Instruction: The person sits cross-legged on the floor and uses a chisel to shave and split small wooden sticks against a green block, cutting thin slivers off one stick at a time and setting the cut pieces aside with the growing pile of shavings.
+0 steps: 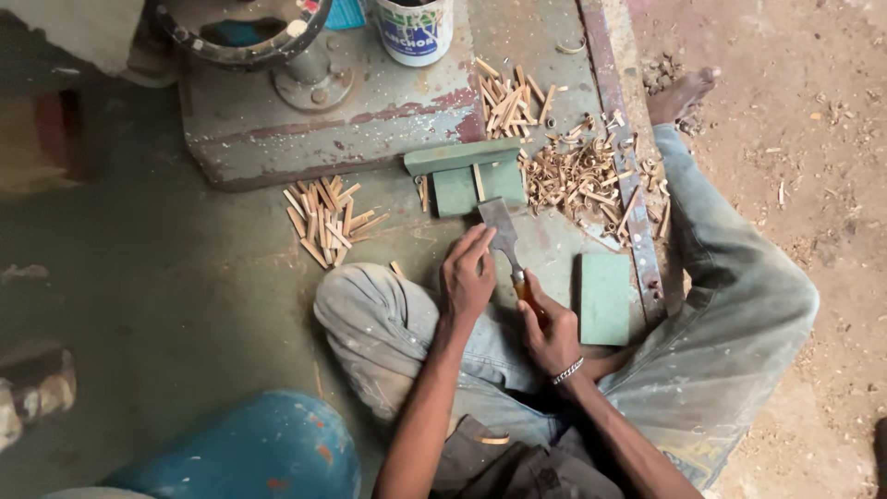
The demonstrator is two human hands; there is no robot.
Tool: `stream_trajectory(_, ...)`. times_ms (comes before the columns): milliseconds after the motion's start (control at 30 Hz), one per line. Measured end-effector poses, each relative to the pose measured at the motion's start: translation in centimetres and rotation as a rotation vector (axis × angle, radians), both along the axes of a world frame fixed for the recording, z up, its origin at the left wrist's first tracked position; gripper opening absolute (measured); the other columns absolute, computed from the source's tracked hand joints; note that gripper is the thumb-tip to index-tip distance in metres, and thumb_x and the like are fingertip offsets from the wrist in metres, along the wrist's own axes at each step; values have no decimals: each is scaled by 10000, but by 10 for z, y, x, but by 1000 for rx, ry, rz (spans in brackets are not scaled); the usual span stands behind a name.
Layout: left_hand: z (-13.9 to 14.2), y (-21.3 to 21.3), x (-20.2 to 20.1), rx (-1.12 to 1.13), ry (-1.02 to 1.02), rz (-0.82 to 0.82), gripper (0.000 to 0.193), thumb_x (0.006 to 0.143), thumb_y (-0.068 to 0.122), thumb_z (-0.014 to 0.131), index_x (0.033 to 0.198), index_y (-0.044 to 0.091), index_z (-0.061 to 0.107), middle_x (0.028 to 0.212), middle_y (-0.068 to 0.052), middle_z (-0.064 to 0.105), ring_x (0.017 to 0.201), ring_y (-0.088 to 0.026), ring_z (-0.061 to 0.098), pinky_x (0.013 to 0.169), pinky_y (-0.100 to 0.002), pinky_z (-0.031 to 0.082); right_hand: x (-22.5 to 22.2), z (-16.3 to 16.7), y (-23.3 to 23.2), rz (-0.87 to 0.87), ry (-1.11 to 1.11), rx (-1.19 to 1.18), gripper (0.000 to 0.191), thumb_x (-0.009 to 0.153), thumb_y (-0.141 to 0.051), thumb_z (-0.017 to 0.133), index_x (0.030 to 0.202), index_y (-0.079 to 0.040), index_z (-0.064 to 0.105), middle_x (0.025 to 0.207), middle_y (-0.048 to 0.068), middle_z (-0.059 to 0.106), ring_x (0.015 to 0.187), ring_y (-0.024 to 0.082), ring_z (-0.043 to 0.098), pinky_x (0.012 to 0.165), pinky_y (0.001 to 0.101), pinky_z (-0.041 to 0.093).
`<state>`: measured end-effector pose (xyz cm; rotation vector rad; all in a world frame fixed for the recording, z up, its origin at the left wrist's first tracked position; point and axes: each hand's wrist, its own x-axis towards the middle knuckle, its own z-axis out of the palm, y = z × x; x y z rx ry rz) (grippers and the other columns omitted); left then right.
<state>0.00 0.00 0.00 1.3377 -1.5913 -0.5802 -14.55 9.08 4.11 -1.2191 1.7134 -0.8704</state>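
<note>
I sit cross-legged on the floor in grey trousers. My right hand (547,334) grips the orange handle of a wide flat chisel (500,231), whose blade points away from me toward a green wooden block jig (467,176). A thin wooden stick (478,180) lies upright against the jig just ahead of the blade. My left hand (468,275) rests beside the chisel blade, fingers curled down near its left edge; whether it pinches a small piece is hidden.
A pile of short wooden sticks (328,220) lies to the left, another pile (510,100) behind the jig, and shavings (577,177) to the right. A green flat block (605,298) sits by my right knee. A machine base (323,102), white tin (415,30) and blue drum (249,453) stand around.
</note>
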Motion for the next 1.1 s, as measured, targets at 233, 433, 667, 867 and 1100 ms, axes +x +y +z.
stream_trajectory(233, 3, -2, 4, 38, -7, -6, 488, 794, -97, 577, 1225, 63, 742, 1285, -169, 704, 1125, -356, 682, 982, -409, 554, 3, -10, -1, 71, 99, -145, 516, 967, -97, 649, 1475, -90, 556, 708, 99, 622, 584, 97, 501, 553, 288, 486)
stream_trajectory(433, 15, 0, -3, -42, -231, -77, 501, 769, -116, 580, 1256, -60, 688, 1384, -225, 641, 1336, -441, 535, 1114, -447, 462, 3, -5, -6, 96, 173, -166, 530, 961, -76, 635, 1482, -83, 537, 812, 198, 701, 622, 124, 637, 624, 315, 540)
stream_trajectory(667, -1, -16, 2, -32, -299, -216, 503, 780, -97, 587, 1279, -109, 647, 1407, -255, 608, 1410, -395, 495, 1214, -511, 353, 1, -12, -11, 97, 148, -121, 575, 932, -28, 616, 1496, -75, 516, 888, 229, 741, 740, 193, 748, 683, 325, 574)
stream_trajectory(867, -16, -26, 13, 15, -319, -282, 482, 830, -80, 565, 1304, -78, 653, 1423, -243, 610, 1432, -371, 498, 1238, -509, 323, 6, -18, -14, 131, 184, -168, 595, 929, 1, 613, 1510, -53, 496, 928, 232, 744, 794, 213, 770, 694, 318, 571)
stream_trajectory(1100, -22, -35, 21, 40, -341, -336, 462, 843, -76, 548, 1290, -69, 665, 1413, -243, 614, 1424, -365, 513, 1230, -481, 347, 7, -20, -20, 130, 199, -129, 577, 940, 1, 630, 1501, -47, 504, 874, 221, 727, 703, 197, 740, 664, 311, 553)
